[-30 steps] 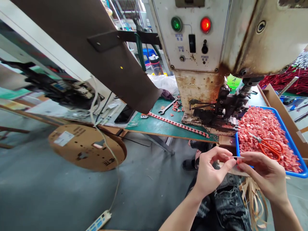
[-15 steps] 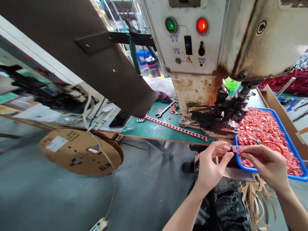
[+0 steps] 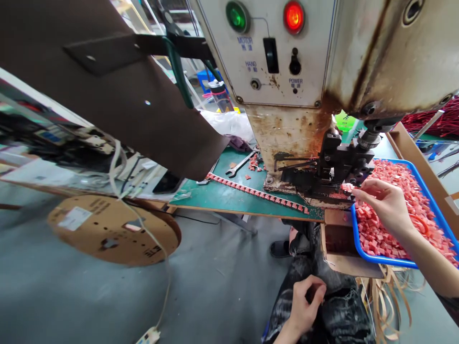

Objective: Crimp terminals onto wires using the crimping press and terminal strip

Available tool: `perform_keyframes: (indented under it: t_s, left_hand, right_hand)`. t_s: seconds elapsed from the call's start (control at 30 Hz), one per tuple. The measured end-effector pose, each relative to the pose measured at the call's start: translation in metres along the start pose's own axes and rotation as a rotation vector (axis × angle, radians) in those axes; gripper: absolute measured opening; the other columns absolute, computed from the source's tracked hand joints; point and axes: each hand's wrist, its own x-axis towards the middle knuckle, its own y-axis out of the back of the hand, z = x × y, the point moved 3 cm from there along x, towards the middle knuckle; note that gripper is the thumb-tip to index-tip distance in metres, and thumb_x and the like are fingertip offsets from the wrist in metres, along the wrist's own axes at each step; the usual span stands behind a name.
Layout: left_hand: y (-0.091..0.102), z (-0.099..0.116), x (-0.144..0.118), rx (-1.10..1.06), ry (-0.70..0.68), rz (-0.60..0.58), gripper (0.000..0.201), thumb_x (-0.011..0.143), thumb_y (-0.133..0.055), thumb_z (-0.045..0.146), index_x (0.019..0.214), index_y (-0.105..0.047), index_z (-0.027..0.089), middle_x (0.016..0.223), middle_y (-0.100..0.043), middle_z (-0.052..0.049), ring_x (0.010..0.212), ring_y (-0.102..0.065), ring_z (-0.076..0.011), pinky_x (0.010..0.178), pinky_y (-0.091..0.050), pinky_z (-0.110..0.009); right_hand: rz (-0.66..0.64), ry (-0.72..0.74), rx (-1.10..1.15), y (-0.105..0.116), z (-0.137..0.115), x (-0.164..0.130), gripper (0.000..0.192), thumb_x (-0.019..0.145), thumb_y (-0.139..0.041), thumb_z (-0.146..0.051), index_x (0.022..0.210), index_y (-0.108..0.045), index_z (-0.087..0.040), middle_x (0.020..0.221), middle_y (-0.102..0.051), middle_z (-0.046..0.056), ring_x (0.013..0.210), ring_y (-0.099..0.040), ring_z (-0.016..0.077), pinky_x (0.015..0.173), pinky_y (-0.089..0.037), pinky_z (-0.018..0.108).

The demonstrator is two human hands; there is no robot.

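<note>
At the working head of the press [image 3: 339,165], my right hand [image 3: 387,208] pinches a small pink plastic piece [image 3: 347,188] with thumb and forefinger. The fingertips partly cover it. My left hand [image 3: 304,303] is held low over my lap, fingers curled against the thumb; whether anything is between them is hidden. Under my right wrist stands a blue-rimmed tray [image 3: 385,260] heaped with similar pink pieces [image 3: 378,234]. Orange-red scissor handles [image 3: 420,223] lie on the heap beside my forearm.
A strip of pink pieces [image 3: 258,193] lies along the green table [image 3: 201,193], with a wrench [image 3: 239,165] behind it. An open cardboard box [image 3: 339,234] sits below the press. A cardboard reel [image 3: 111,229] is at left; paper strips [image 3: 382,301] hang below the tray.
My hands have parted. My right hand has moved up and forward to the press with the pink piece. My left hand has dropped to my lap. The view has shifted slightly.
</note>
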Motion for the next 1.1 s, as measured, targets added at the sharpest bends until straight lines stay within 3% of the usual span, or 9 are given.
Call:
perform_keyframes:
  t_s: [0.1,0.27,1.1]
  left_hand:
    - [-0.006,-0.013,0.003,-0.061,0.079,-0.064,0.032,0.098,-0.055,0.037,0.078,-0.07,0.016,0.055,-0.064,-0.001,0.05,-0.057,-0.0118,0.056,-0.044,-0.021]
    - [-0.011,-0.017,0.007,-0.134,0.132,-0.132,0.029,0.096,-0.057,0.035,0.079,-0.069,0.015,0.055,-0.06,0.0,0.051,-0.053,-0.0112,0.054,-0.04,-0.021]
    - [-0.012,-0.02,0.009,-0.107,0.158,-0.127,0.034,0.096,-0.057,0.038,0.074,-0.07,0.016,0.055,-0.059,0.0,0.052,-0.053,-0.0122,0.055,-0.04,-0.022]
  right_hand:
    - [0.0,0.01,-0.042,-0.001,-0.003,0.002,0.041,0.067,-0.088,-0.057,0.074,-0.072,-0.019,0.072,-0.07,0.003,0.065,-0.064,0.016,0.062,-0.055,0.029]
    - [-0.027,0.01,-0.042,-0.004,-0.005,0.002,0.041,0.07,-0.087,-0.055,0.071,-0.067,-0.019,0.07,-0.066,0.001,0.062,-0.061,0.0143,0.058,-0.052,0.026]
    - [0.026,0.061,-0.104,-0.011,-0.009,-0.001,0.041,0.075,-0.083,-0.055,0.07,-0.065,-0.019,0.066,-0.065,0.002,0.062,-0.057,0.0159,0.055,-0.048,0.027]
